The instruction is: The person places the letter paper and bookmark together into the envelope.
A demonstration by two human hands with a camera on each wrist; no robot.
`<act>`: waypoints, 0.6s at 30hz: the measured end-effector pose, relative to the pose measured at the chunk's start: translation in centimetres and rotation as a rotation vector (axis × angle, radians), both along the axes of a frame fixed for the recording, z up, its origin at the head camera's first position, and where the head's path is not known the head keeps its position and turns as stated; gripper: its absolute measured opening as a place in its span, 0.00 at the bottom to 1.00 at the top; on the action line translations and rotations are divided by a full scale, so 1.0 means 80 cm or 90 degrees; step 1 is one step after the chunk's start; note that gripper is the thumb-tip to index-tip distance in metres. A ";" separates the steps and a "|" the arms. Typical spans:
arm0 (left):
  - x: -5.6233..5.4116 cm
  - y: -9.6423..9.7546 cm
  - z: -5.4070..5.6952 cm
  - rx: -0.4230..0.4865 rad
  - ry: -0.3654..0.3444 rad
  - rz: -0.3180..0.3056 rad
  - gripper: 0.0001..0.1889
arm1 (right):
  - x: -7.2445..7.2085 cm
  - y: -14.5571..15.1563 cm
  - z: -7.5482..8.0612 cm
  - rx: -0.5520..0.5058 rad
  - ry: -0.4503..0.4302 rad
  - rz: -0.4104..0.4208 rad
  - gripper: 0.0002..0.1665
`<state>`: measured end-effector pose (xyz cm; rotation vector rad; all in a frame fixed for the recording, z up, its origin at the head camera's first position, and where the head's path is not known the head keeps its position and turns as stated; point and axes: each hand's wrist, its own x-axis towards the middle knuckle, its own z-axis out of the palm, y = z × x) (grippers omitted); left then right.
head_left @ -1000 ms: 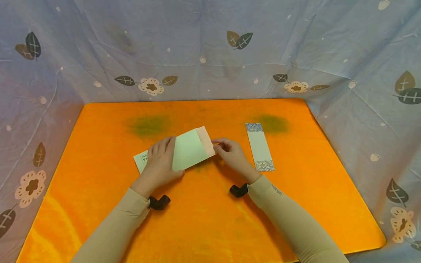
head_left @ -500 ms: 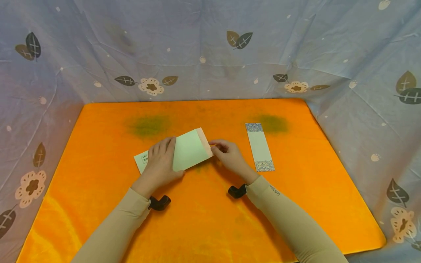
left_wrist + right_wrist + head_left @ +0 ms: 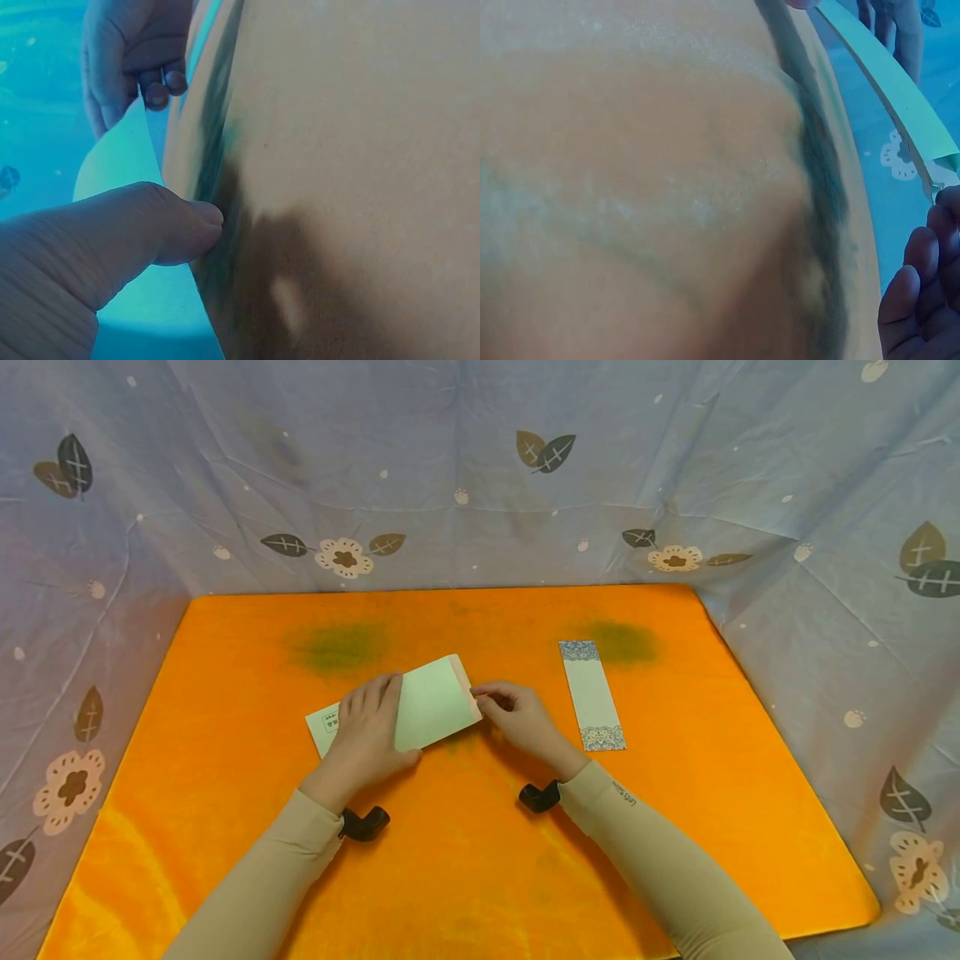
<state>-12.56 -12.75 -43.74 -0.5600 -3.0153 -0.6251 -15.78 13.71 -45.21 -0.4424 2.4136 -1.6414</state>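
Note:
A pale green envelope (image 3: 435,702) is held slantwise above the orange table, with a small printed box at its left end and a narrow pinkish strip (image 3: 463,683) along its right end. My left hand (image 3: 363,718) lies across its middle and grips it, fingers towards the far edge and thumb at the near one. In the left wrist view the thumb (image 3: 150,221) crosses the envelope's edge. At the right end, my right hand (image 3: 521,718) pinches the strip between thumb and forefinger. The right wrist view shows the envelope (image 3: 900,97) edge-on, with its end bent by the fingertips.
A long white card (image 3: 592,697) with blue lace patterns at both ends lies to the right of my right hand. Orange cloth covers the table (image 3: 465,877). A patterned curtain (image 3: 465,468) rises behind it and along both sides.
The pinkish strip at the envelope's right end shows narrower than before. My right hand has shifted slightly left and nearer with it, while the left hand has stayed almost still.

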 end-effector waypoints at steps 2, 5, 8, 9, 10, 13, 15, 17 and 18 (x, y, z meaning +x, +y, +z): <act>0.000 0.000 0.000 0.000 0.000 0.000 0.63 | 0.000 -0.001 0.000 -0.002 0.001 0.004 0.14; 0.000 0.000 -0.001 0.000 0.001 0.000 0.63 | 0.001 -0.001 0.000 -0.003 0.001 0.006 0.14; 0.000 0.000 -0.001 0.002 0.004 -0.002 0.62 | 0.001 -0.002 0.000 -0.003 -0.001 0.010 0.15; 0.000 0.000 -0.001 0.003 0.006 -0.003 0.62 | 0.001 -0.002 0.000 -0.003 -0.002 0.011 0.15; 0.000 0.000 -0.001 0.003 0.007 -0.004 0.62 | 0.001 -0.003 0.000 -0.002 -0.003 0.012 0.16; 0.000 0.000 -0.002 0.003 0.011 -0.007 0.63 | 0.002 -0.005 0.003 -0.001 -0.007 0.017 0.16; 0.001 0.000 -0.002 0.004 0.010 -0.007 0.63 | 0.006 -0.007 0.012 0.003 -0.010 0.019 0.16; 0.001 0.001 -0.002 0.004 0.009 -0.007 0.63 | 0.011 -0.009 0.024 0.006 -0.013 0.019 0.16; 0.001 0.001 -0.002 0.004 0.009 -0.006 0.63 | 0.014 -0.011 0.030 0.010 -0.013 0.018 0.16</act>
